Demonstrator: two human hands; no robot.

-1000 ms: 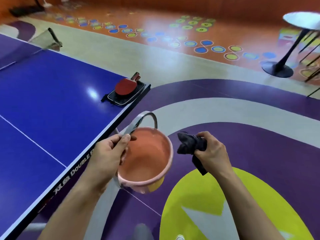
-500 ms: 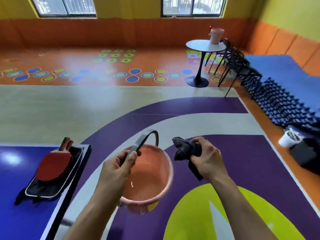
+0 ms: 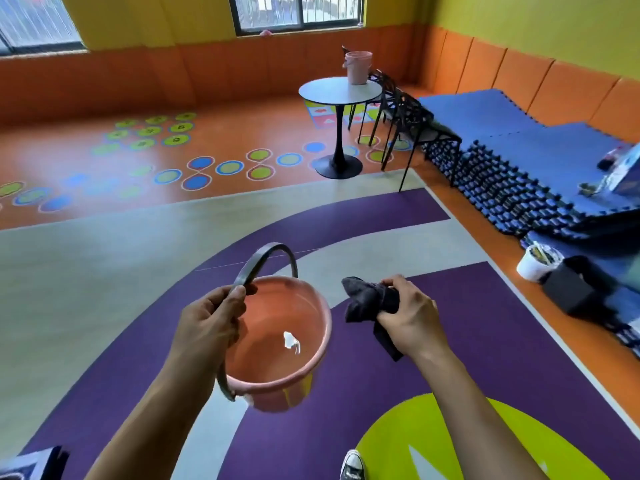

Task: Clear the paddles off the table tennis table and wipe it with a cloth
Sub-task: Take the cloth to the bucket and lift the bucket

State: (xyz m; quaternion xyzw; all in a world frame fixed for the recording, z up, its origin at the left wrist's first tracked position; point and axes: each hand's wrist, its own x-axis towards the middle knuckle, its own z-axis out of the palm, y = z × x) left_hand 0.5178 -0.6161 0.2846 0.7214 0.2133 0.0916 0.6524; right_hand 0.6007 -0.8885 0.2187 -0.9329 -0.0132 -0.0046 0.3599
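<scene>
change: view swung right; paddles gone from sight, only a corner of the table tennis table (image 3: 31, 462) left at the bottom left.
cloth (image 3: 367, 299): one, dark, bunched just right of the bucket (image 3: 277, 327), over the floor; long axis upper left to lower right, tail hanging.
right hand (image 3: 412, 320): curled tight round the cloth.
left hand (image 3: 207, 327): wrapped round the bucket's grey handle (image 3: 263, 252).
buckets: two; the second bucket (image 3: 358, 67) stands on the round table (image 3: 332, 93).

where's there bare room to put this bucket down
Bare floor ahead and left of the bucket, up to the round table; its top is free left of the pink bin. Crowded on the right: chairs, foam mats, a white cup and black box.
</scene>
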